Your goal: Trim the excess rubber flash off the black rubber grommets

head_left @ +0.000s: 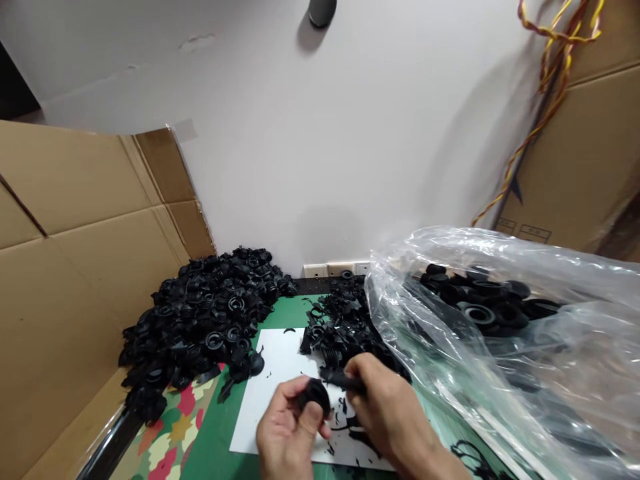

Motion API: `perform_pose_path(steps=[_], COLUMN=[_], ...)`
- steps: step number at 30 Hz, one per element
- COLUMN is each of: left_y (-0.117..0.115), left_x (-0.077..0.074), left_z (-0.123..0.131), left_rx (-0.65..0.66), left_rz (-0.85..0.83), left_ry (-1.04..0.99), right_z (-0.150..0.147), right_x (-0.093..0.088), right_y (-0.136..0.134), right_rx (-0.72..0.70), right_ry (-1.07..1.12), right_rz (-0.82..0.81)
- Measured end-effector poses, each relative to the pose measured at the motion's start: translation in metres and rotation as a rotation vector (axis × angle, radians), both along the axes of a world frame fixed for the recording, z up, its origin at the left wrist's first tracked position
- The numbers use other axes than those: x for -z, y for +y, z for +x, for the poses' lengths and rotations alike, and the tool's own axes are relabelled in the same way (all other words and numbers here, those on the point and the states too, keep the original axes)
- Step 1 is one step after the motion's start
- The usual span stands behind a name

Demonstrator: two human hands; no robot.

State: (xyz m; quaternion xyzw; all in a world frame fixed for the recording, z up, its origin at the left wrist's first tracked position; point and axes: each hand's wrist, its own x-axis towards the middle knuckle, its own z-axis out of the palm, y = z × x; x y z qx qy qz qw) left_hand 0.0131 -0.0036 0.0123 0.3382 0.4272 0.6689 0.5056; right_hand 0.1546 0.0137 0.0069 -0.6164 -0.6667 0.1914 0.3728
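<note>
Held between the thumb and fingers of my left hand (293,427) is a round black rubber part (316,398), above a white sheet (265,380). My right hand (383,407) is closed around a dark handle-like tool (345,381), whose tip points left, just above the round part. Whether the tip touches the part cannot be made out. Black scraps and thin strips lie on the sheet beneath and between my hands. A heap of ribbed black parts (200,320) rises at the left, and a smaller pile of black pieces (345,320) lies behind my hands.
A clear plastic bag (450,353) holding black round parts (485,310) spreads over the right side. Cardboard (90,253) stands at the left, with another cardboard box (580,153) at the right. Twisted yellow and brown wires (530,137) hang at the right. A green mat (215,433) lies below.
</note>
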Motion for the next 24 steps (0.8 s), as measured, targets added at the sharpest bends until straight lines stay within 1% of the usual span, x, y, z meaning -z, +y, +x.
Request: perform_pose_path(steps=[2,5,9,12,18,24], left_y=[0.001,0.005,0.009,0.009,0.01,0.009], left_x=[-0.004,-0.005,0.003,0.007,0.008,0.012], left_z=[-0.005,-0.011,-0.012,-0.012,-0.015,-0.014], left_rx=[-0.015,0.1,0.161,0.186,0.258,0.266], left_rz=[0.0,-0.064,-0.09,-0.098,-0.104,-0.115], left_ry=[-0.067,-0.133,-0.194,-0.21,-0.229,-0.225], right_z=[0.009,0.014,0.011,0.008,0.007,0.008], right_x=[0.002,0.002,-0.001,-0.003,-0.005,-0.008], right_y=[0.002,0.003,0.001,0.0,0.002,0.004], right_rx=[0.074,0.097,0.026,-0.009,-0.026,-0.028], right_ry=[0.027,0.095,0.257,0.318,0.35,0.352], right_rz=[-0.063,-0.1,-0.178,-0.194,-0.227,-0.264])
